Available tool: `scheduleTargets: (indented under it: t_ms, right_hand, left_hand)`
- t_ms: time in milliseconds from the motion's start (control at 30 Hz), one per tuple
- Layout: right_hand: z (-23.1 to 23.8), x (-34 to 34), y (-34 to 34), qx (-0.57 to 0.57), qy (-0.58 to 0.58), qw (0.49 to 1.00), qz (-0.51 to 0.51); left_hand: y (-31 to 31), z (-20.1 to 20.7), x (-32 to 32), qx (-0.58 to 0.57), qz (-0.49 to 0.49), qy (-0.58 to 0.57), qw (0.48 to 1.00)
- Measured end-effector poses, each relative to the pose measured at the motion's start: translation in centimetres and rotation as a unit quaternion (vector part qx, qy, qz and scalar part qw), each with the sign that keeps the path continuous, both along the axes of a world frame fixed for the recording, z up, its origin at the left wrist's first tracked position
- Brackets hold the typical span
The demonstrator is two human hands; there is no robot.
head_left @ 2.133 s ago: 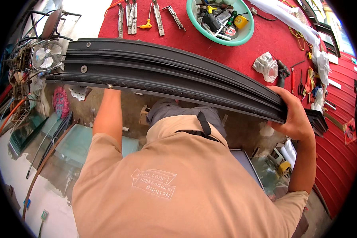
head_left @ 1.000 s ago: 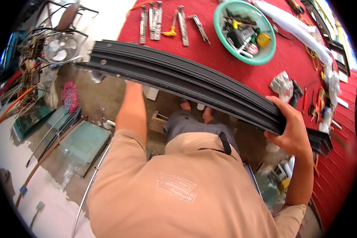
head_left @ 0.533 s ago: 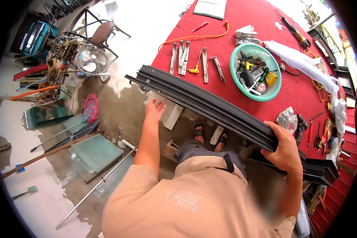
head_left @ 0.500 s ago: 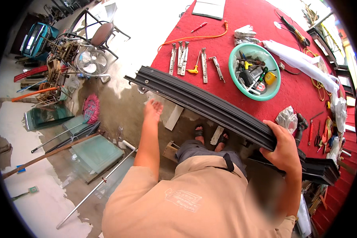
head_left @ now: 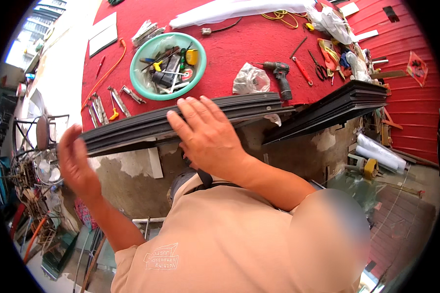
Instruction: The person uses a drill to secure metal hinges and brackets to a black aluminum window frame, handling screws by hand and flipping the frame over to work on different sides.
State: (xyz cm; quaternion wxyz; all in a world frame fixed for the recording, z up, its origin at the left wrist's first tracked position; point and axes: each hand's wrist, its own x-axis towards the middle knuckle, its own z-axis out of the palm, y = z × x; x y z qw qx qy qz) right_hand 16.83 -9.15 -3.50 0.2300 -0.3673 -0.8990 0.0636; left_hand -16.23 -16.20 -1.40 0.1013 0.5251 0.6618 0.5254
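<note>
A long black grooved metal profile [head_left: 146, 119] lies along the near edge of the red-covered table [head_left: 230, 53]. My right hand [head_left: 208, 136] is closed over its middle, with fingers across the top and the thumb at the near side. Close to the profile's left end, my left hand [head_left: 76, 163] is raised and slightly blurred, its fingers stretched out; whether it touches the profile I cannot tell. Beyond the profile stands a mint-green basin [head_left: 137, 78] of hand tools. Several metal hinge-like fittings [head_left: 100, 108] and a yellow-handled hex key [head_left: 114, 116] lie left of the basin.
A cordless drill [head_left: 281, 78] and a clear plastic bag [head_left: 251, 79] lie beyond the profile's right end. More black profiles [head_left: 332, 107] jut out at the right table edge. Pliers [head_left: 320, 72] lie farther back. On the left are a fan [head_left: 48, 171] and a chair [head_left: 42, 132].
My view has swung to the right. My right hand has shifted from the profile's right end to its middle. My left hand has risen beside the left end.
</note>
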Motion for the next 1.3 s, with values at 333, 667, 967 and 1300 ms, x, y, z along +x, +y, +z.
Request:
scheduleTargets:
  t_ms: [333, 667, 967, 1300]
  right_hand:
    - [1.0, 10.3, -2.4, 0.009, 0.218, 0.965, 0.142]
    - [-4.7, 26.7, 6.3, -0.184, 0.450, 0.808, -0.334]
    - [-19.3, 28.0, 13.1, -0.298, 0.304, 0.840, -0.337]
    - [-25.5, 24.5, 14.2, -0.274, 0.197, 0.879, -0.336]
  left_hand:
    - [6.2, 0.4, 5.7, -0.297, -0.089, 0.179, 0.934]
    - [6.8, -0.5, 4.3, -0.325, -0.086, 0.064, 0.940]
    - [7.3, 0.4, 7.0, -0.340, 0.021, 0.131, 0.931]
    - [7.3, 0.9, 7.2, -0.371, 0.041, 0.150, 0.915]
